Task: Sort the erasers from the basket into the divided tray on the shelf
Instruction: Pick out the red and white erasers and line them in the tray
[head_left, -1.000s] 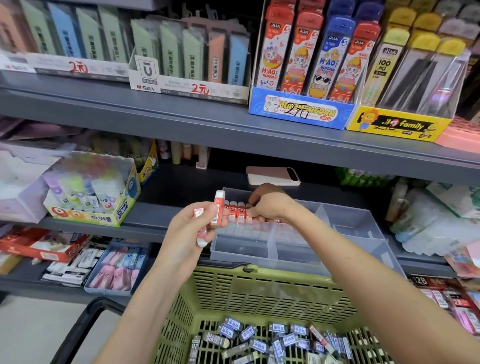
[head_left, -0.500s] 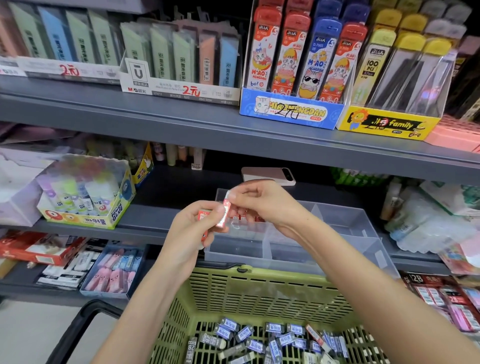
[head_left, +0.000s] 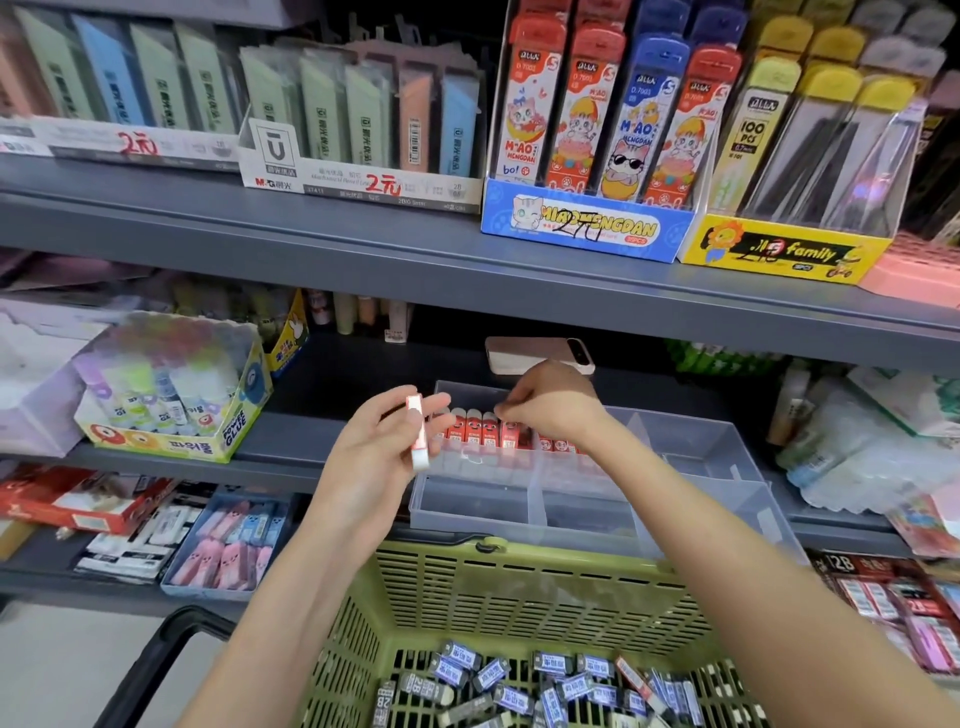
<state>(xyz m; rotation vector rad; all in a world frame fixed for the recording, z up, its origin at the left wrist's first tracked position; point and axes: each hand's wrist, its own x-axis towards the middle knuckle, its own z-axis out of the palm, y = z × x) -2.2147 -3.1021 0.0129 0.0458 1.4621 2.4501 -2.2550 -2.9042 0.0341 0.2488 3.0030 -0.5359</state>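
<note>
One red-and-white eraser (head_left: 418, 434) stands upright in the left grip (head_left: 371, 460), pinched between thumb and fingers just left of the divided tray (head_left: 519, 525) on the shelf (head_left: 291, 447). The right grip (head_left: 553, 410) reaches over the tray's back-left compartment, with its fingertips bunched on top of the row of red erasers (head_left: 475, 431) standing on end there. I cannot tell whether it pinches one of them or only presses on them. Below, the green basket (head_left: 519, 587) holds a loose heap of blue-labelled erasers (head_left: 501, 675), well apart from both grips.

Each eraser is probably very light and slightly yielding, and its paper sleeve looks smooth enough to slip under a careless pinch. The best hold seems to be across the two broad faces of the sleeve, near the upper end, so the lower end is free to slide into the gap at the end of the row. The standing row looks easy to tip, so a steadying finger against its last piece would help.
</note>
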